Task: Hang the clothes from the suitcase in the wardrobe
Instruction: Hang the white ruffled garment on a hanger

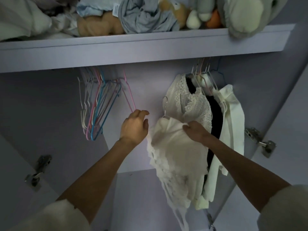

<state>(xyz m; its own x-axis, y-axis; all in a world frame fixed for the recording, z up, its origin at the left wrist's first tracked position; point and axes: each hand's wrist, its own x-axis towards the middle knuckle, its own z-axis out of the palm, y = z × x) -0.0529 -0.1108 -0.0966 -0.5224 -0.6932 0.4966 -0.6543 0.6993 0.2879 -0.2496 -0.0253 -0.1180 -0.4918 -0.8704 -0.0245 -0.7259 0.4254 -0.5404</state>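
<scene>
I look into the open wardrobe. My right hand (195,130) grips a white garment (173,157) on a white hanger whose hook (165,104) points up, below the rail. My left hand (135,126) reaches up with its fingers curled around the lower corner of a pink hanger (129,95) that hangs from the rail. To the right, a white lace top (188,99), a black garment (215,114) and a cream garment (233,117) hang on hangers. The suitcase is out of view.
A bunch of empty pink, blue and white hangers (96,105) hangs at the left of the rail. The shelf (150,45) above holds soft toys and bundled fabric. Door hinges (260,142) sit on both side walls.
</scene>
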